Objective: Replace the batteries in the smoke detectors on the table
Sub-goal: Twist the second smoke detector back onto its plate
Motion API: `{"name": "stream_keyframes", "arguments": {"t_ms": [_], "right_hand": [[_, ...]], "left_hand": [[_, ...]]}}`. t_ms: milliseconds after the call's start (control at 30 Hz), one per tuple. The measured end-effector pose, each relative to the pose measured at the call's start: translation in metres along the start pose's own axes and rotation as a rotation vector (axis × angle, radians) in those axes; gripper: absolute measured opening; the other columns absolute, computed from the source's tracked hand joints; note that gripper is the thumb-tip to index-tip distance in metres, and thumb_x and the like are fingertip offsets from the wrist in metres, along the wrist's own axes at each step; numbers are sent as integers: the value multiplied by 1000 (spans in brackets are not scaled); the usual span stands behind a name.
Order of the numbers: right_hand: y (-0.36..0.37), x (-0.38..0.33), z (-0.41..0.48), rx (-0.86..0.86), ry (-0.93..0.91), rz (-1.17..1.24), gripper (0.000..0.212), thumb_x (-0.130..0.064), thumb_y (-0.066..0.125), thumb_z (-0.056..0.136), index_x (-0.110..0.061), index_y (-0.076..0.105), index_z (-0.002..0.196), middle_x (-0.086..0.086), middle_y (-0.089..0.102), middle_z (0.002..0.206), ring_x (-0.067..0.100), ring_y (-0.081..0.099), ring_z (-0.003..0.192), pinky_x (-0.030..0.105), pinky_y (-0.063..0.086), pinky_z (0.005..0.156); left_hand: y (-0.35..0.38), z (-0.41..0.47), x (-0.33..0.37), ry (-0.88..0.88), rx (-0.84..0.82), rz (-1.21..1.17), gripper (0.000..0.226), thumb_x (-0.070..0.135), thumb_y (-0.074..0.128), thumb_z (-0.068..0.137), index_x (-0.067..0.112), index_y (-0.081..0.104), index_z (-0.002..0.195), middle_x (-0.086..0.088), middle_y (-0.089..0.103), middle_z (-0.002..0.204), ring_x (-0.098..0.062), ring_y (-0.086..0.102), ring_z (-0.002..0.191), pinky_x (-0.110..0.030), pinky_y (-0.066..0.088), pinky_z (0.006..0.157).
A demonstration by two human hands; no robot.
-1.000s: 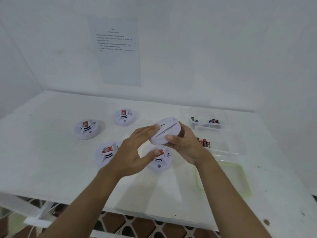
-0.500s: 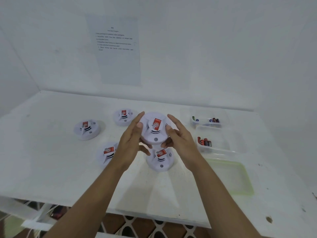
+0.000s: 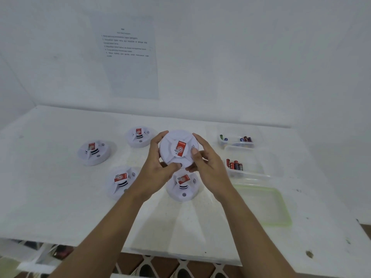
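Note:
I hold a round white smoke detector (image 3: 176, 149) with a red label above the table, its face towards me. My left hand (image 3: 154, 169) grips its left rim, thumb under the lower edge. My right hand (image 3: 204, 163) grips the right rim, thumb on the face. Several more white detectors lie on the table (image 3: 50, 197): one far left (image 3: 93, 152), one at the back (image 3: 138, 136), one front left (image 3: 120, 182) and one just below my hands (image 3: 183, 186). Two clear tubs hold batteries: a near tub (image 3: 247, 167) and a far tub (image 3: 236, 140).
A clear lid with a green rim (image 3: 265, 205) lies at the right front of the table. A printed sheet (image 3: 128, 55) hangs on the white back wall. The table's front edge runs just under my forearms, with patterned floor below.
The detector, held on edge a second ago, has been turned face towards me. Both hands now clasp its rim, and it sits a little higher and more centred.

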State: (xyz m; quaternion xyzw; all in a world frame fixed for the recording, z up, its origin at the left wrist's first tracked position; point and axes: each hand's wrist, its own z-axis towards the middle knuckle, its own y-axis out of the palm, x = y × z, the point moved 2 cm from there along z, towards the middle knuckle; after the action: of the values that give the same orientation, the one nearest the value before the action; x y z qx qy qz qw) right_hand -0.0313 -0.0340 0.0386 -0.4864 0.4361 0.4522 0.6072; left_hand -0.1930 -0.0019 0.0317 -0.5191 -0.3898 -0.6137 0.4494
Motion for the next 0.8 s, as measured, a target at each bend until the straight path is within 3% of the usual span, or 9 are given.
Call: {"name": "stream_keyframes", "arguments": {"t_ms": [100, 200, 533, 800], "right_hand": [[-1, 1, 0, -9, 10, 2, 44, -41, 49, 104, -40, 44, 147, -5, 71, 116, 13, 75, 91, 44, 60, 89], [-2, 3, 0, -17, 8, -13, 43, -41, 48, 104, -42, 44, 146, -7, 71, 118, 12, 74, 95, 43, 61, 89], [-2, 12, 0, -13, 33, 3, 40, -35, 49, 105, -50, 42, 142, -8, 69, 122, 13, 71, 102, 41, 60, 90], [-3, 12, 3, -10, 40, 9, 41, -36, 50, 105, -49, 42, 143, -6, 71, 118, 12, 73, 99, 42, 60, 90]], "left_hand": [[3, -1, -1, 20, 13, 0, 77, -6, 68, 85, 39, 32, 137, 3, 51, 136, -14, 58, 103, -18, 51, 64], [6, -1, -2, 60, 34, -1, 78, -9, 67, 84, 39, 33, 135, 5, 48, 139, -13, 55, 122, -25, 55, 82], [4, 1, -9, 26, 11, 30, 80, -5, 71, 83, 35, 31, 140, 5, 49, 140, -15, 54, 125, -35, 56, 91], [5, 3, -8, 25, 6, 18, 80, -6, 71, 83, 33, 32, 141, 6, 51, 139, -14, 56, 123, -31, 57, 86]]}}
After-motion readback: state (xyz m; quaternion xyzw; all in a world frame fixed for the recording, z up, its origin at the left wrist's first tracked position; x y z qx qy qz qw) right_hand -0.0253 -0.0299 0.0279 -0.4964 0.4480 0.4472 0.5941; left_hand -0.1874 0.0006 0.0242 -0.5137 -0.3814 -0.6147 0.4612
